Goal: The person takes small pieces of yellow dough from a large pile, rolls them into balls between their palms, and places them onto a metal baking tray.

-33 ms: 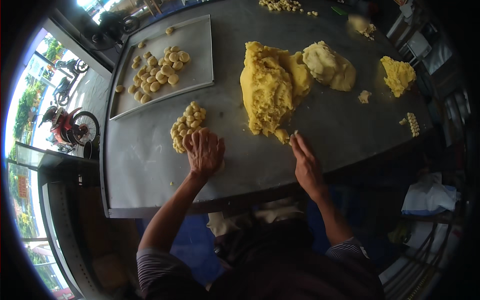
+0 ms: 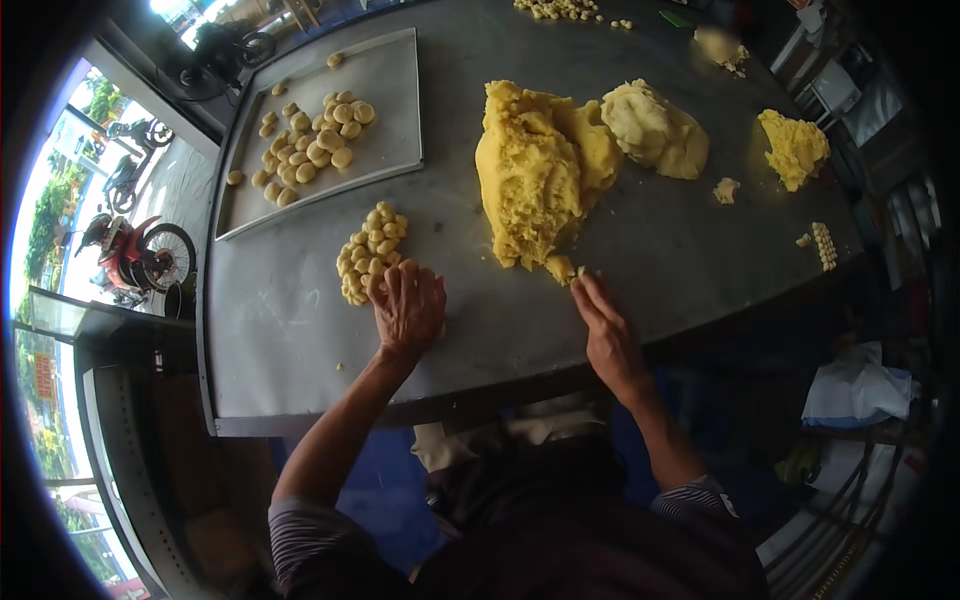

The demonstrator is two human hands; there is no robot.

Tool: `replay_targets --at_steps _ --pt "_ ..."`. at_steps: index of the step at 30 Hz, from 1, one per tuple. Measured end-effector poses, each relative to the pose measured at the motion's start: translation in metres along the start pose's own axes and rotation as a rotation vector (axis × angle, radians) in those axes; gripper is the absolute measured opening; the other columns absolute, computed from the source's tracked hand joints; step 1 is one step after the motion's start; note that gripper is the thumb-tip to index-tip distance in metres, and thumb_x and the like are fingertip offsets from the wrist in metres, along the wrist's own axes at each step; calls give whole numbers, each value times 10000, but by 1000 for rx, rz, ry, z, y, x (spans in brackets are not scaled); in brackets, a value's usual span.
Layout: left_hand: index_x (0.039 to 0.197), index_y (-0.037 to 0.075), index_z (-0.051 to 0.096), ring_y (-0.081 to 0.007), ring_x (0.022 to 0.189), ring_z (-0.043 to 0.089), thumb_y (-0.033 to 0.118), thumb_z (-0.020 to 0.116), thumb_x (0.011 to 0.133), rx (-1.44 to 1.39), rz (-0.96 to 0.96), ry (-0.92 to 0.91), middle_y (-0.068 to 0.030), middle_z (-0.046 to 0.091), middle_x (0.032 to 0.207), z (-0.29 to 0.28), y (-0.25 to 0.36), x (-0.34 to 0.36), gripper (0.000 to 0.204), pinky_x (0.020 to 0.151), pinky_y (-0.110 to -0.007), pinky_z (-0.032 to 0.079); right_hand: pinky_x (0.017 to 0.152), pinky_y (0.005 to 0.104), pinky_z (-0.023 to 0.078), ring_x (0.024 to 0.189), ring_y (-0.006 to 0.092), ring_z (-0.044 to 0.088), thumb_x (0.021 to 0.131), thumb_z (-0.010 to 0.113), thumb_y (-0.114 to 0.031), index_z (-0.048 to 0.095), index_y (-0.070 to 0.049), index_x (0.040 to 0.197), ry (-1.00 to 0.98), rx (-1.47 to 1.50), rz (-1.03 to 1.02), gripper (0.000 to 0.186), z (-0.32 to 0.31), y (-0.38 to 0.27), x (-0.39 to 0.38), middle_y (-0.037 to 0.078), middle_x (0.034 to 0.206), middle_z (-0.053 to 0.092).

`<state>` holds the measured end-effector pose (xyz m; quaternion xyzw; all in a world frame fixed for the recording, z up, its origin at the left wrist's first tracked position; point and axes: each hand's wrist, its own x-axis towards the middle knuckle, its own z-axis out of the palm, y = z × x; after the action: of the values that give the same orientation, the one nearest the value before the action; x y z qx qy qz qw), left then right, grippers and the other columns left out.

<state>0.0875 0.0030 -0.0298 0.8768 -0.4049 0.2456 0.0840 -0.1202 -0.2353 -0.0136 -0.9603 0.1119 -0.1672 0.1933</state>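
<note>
Head view: at the near table edge, left hand (image 2: 405, 305) is pressed flat, grasping nothing, beside small dough balls (image 2: 372, 250), while right hand (image 2: 605, 325) fingertips pinch the big yellow dough mound (image 2: 530, 180) to its right.

One head-worn fisheye view looks steeply down onto the metal table (image 2: 300, 340).

Grey metal worktop (image 2: 300, 340) under daylight | open shopfront at left, motorcycles (image 2: 135, 255) parked on sunlit pavement, green trees (image 2: 45, 215) beyond | dim clutter at right, white cloth (image 2: 860, 390) on a blue surface
</note>
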Motion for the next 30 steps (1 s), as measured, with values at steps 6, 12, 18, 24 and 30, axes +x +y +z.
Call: replay_targets --at_steps 6,12,18,24,30 --pt "1059 47 605 -269 1069 518 270 648 908 -7 -247 -140 -104 558 1108 -16 17 5 273 976 -476 320 975 402 547 1212 353 610 875 541 118 656 -9 1294 63 146 14 452 -5 12 18 142 1320 646" --pt "1136 42 598 -263 1142 513 208 615 962 -47 -310 -241 -104 578 1140 -50 36 -42 241 988 -462 323 903 423 555 1061 364 658 865 576 93 733 -20 1143 67 101 48 338 1 35 84 166 1150 707" --pt "1142 43 592 -285 1107 608 146 596 1006 -526 -702 -169 -139 659 1097 -51 42 -36 170 945 -421 432 927 433 540 1099 382 625 847 563 103 715 -1 1138 58 57 176 344 -8 95 125 191 1154 686" --pt "1182 -23 669 -178 878 692 210 596 1051 -1118 -957 37 -128 739 953 -49 53 -29 276 823 -329 559 1007 436 507 1177 397 580 840 564 132 583 31 1331 -54 -9 -77 502 -16 48 74 192 1333 595" --pt "1214 -37 696 -148 899 678 256 602 1054 -1450 -982 -23 -104 742 993 -38 86 -9 347 839 -297 563 939 424 542 1120 377 647 889 617 80 544 4 1367 -26 501 30 489 -23 -47 37 223 1260 636"
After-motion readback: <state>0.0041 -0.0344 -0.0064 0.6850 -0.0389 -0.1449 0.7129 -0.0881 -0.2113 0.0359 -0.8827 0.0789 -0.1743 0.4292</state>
